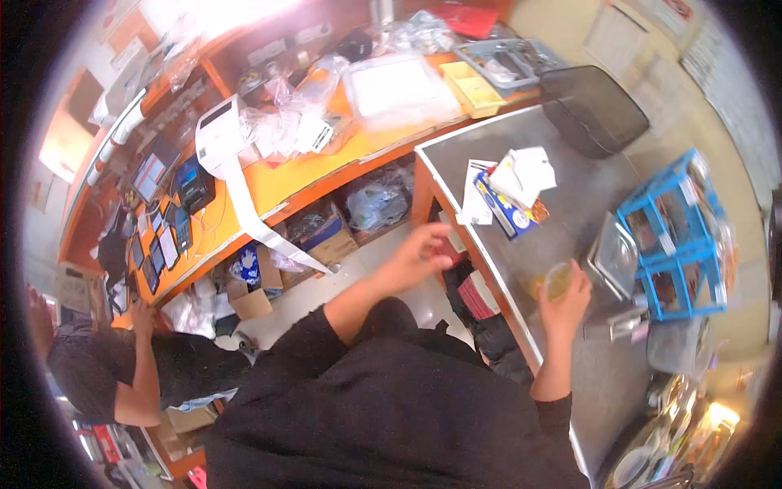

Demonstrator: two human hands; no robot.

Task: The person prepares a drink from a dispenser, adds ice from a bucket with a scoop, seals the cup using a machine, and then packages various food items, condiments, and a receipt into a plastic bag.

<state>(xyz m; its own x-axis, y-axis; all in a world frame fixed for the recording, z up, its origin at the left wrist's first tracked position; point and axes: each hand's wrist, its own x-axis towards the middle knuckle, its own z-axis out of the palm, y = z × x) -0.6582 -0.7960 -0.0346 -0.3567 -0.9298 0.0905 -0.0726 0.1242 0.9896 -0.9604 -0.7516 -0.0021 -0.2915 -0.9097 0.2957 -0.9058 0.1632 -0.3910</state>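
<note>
My right hand [565,308] grips a small round clear cup [556,281] with yellowish contents, over the dark grey tabletop [577,214]. My left hand [421,260] hangs in the air off the left edge of that table, fingers apart and nothing in them. Farther up the tabletop, a blue and white printed packet [506,205] lies partly beneath white paper packets [524,174]. Beside them is a white slip of paper [476,192]. Just right of my right hand, a rectangular metal container [616,253] leans against a blue plastic rack [669,244].
A dark translucent bin [592,110] stands at the table's far corner. On the orange counter [305,174], a white label printer [226,137] trails a long paper strip [253,220] over the edge. Several phones [160,252] lie left, near another person [140,367]. Cardboard boxes [253,293] sit underneath.
</note>
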